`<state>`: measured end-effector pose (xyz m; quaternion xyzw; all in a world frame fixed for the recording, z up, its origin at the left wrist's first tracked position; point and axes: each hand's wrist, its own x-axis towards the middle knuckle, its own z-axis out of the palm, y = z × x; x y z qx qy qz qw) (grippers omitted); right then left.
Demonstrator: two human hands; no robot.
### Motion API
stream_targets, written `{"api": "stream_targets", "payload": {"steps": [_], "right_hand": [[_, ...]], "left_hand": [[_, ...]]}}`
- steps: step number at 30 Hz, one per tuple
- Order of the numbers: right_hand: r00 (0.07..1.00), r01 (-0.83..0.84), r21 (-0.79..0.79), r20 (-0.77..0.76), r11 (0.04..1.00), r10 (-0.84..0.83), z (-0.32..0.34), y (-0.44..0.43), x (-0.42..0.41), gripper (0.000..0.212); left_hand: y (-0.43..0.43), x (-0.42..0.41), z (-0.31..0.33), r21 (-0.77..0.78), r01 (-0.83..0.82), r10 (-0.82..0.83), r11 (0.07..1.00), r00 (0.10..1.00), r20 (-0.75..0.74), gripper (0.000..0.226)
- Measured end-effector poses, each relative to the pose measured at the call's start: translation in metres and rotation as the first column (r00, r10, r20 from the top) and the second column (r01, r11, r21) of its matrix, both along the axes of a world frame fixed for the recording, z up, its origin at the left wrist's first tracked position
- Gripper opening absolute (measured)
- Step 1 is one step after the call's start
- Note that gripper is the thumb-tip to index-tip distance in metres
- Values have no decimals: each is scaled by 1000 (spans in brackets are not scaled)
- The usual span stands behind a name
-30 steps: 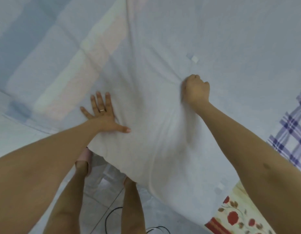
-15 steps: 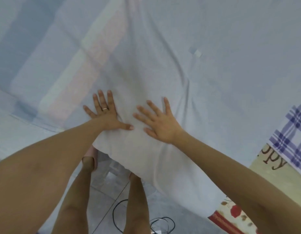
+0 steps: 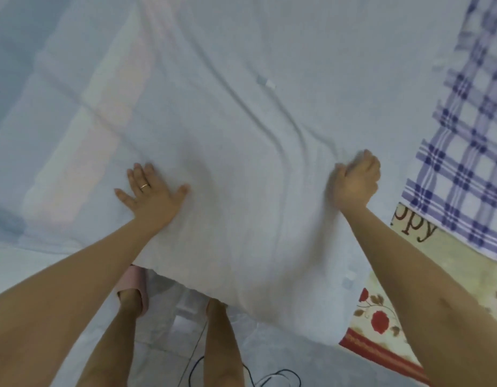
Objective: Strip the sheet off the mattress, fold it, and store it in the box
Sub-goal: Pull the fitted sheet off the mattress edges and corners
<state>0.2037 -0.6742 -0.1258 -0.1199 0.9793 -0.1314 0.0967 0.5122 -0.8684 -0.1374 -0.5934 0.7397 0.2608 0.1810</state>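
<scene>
- The sheet [image 3: 241, 129], pale blue-white, lies spread over the bed. Its near edge hangs off toward the floor in front of the person's legs. The box is not in view.
- The left hand [image 3: 153, 192] lies flat on the sheet with its fingers straight and spread. It presses down and grips nothing. A ring [image 3: 144, 186] shows on one finger.
- The right hand [image 3: 356, 180] is curled into the cloth, and creases run up and away from it. It appears to hold a bunch of sheet, though blur hides the fingers.
- The step looks like drawing the sheet together for a fold. To do it well, keep the flat hand as the anchor and pull the bunched part across in one even sweep, low to the bed, so the long creases flatten rather than get folded in.
- Line up the edges before pressing a fold, because the overhanging part may drag the sheet floorward.
- At the right edge, a checked cloth [image 3: 464, 163] in purple and white overlaps a flowered cover [image 3: 403, 275].
- The cover shows the letters "ppy", probably the end of a longer word.
- A small tag [image 3: 266, 82] sits on the sheet, and nothing on it can be read.
</scene>
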Motion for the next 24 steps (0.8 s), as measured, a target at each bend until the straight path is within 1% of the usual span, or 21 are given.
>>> {"api": "stream_targets", "payload": {"steps": [1,2,3,4,6,7,9,12,14,17,19,20,22,24], "right_hand": [[994,105,59,27,993,-107,1,7,-11,63],[984,155,114,64,981,-163,2,13,-22,64],[981,146,157,104,977,-163,3,18,-31,62],[984,98,177,132,979,-122,4,19,-37,58],[990,22,125,137,992,-39,5,26,-51,45],[991,9,82,132,997,-19,3,28,-56,39],[991,18,37,134,999,-23,-2,30,-67,34],[990,20,17,142,1000,-23,-10,31,-74,27],[991,-13,-5,137,1000,13,-15,29,-78,15],[984,-92,-12,150,996,93,-17,30,-85,8],[972,-176,9,157,984,172,-15,33,-92,6],[964,-235,39,138,971,228,-15,35,-94,6],[947,-321,95,59,942,316,-12,39,-97,8],[955,-295,98,-11,950,297,-11,45,-101,13]], "left_hand": [[7,-6,-3,-96,22,-30,995,996,-82,91],[15,-13,-5,-176,72,-99,982,983,-153,80],[23,-20,-9,-244,145,-196,959,960,-199,72],[28,-24,-12,-281,226,-291,933,931,-219,69],[44,-41,-20,-283,369,-441,885,861,-255,67],[51,-51,-24,-292,411,-487,864,830,-271,66],[61,-76,-28,-325,468,-557,822,780,-286,64],[68,-108,-32,-334,522,-612,785,737,-286,64],[66,-128,-31,-351,536,-633,768,719,-286,64],[56,-162,-22,-403,486,-617,776,719,-320,59],[45,-188,-15,-422,427,-581,800,728,-365,54],[39,-201,-10,-433,410,-573,803,733,-367,54],[26,-226,-4,-460,423,-592,781,736,-328,54],[13,-252,-2,-454,497,-643,740,721,-258,53]]}}
